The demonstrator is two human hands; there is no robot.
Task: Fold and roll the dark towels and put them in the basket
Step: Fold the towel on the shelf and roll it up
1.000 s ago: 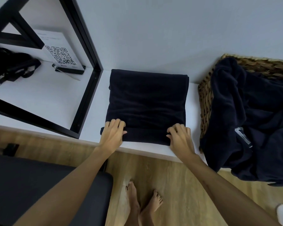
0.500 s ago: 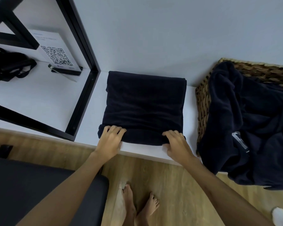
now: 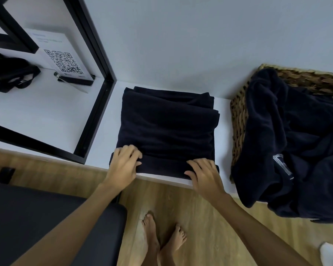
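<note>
Lying folded flat, dark towel (image 3: 167,127), near edge rolled

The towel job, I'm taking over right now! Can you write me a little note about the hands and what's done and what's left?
Left hand: fingers curled over the near left edge of the folded towel, at the start of a roll.
Right hand: the same on the near right edge.
The towel lies on the white shelf, folded, only its near edge rolled.
The wicker basket stands to its right with loose dark towels draped over its rim.
Left: finish the roll, put it in the basket, then do the loose ones.
</note>
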